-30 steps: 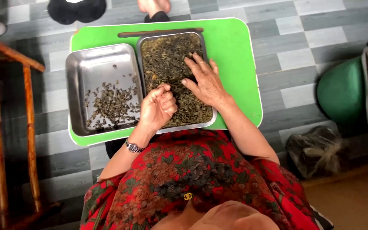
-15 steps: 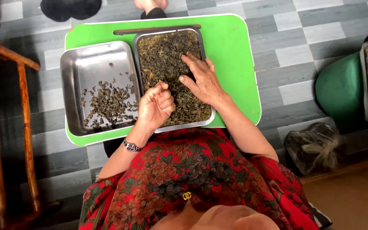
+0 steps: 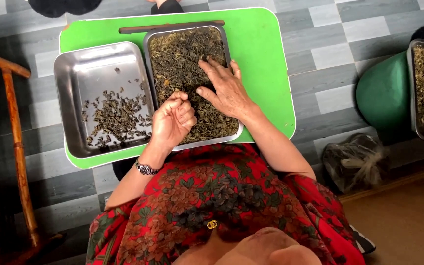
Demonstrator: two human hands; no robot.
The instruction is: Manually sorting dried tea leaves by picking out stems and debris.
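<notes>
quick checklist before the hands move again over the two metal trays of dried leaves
1. Right hand rests flat on the leaves in the full tray: ok.
2. Left hand is curled over the near edge of the full tray; whether it holds leaves: cannot tell.
3. Left tray has bare room, with only a sparse scatter of leaves: ok.
4. Both trays sit fully on the green board: ok.
5. Board's near edge rests at the lap; how firmly: cannot tell.
</notes>
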